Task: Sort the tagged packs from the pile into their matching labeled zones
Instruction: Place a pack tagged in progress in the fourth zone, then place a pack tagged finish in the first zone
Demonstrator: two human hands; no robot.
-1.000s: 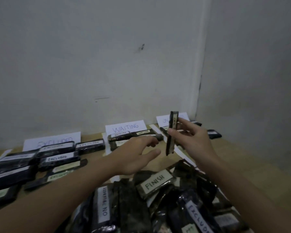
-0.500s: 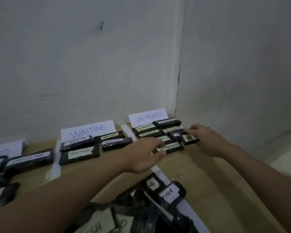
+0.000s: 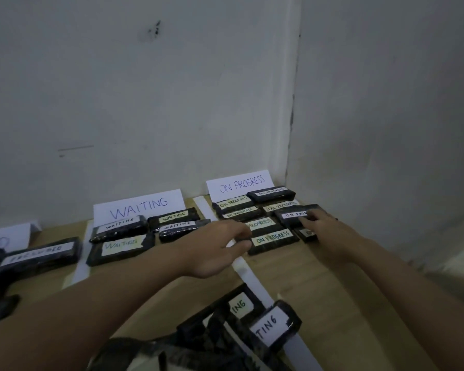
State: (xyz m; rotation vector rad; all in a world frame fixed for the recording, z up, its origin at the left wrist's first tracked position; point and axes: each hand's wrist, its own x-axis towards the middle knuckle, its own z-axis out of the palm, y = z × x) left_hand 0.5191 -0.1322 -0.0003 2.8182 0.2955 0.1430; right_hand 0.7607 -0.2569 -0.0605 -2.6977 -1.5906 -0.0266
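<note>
At the far right corner of the light wooden tabletop [image 3: 319,285], the right hand [image 3: 324,234] reaches into the ON PROGRESS zone, its fingertips resting on the near edge of a black plastic-wrapped rectangular pack with a white "ON PROGRESS" tag [image 3: 296,214]. That pack lies on top of other packs of the same kind, slightly tilted, just beyond the fingers; whether the fingers still pinch it or merely touch it cannot be told. Its wrapping is dark and glossy, and part of the tag's lettering is hidden behind the hand. Behind this cluster a white paper sign reading "ON PROGRESS" [image 3: 240,183] leans against the grey wall [image 3: 172,89].

The left hand [image 3: 220,249] hovers above the table with loosely curled fingers, holding nothing, near a white tape strip [image 3: 249,274] that divides the zones and beside a pack with a pale green "ON PROGRESS" tag [image 3: 273,241]. To the left, the white "WAITING" sign [image 3: 138,206] stands behind four black packs tagged "WAITING" [image 3: 121,246]. Near the lower edge, the heap of unsorted dark packs [image 3: 225,336] shows tags ending in "ING".
</note>
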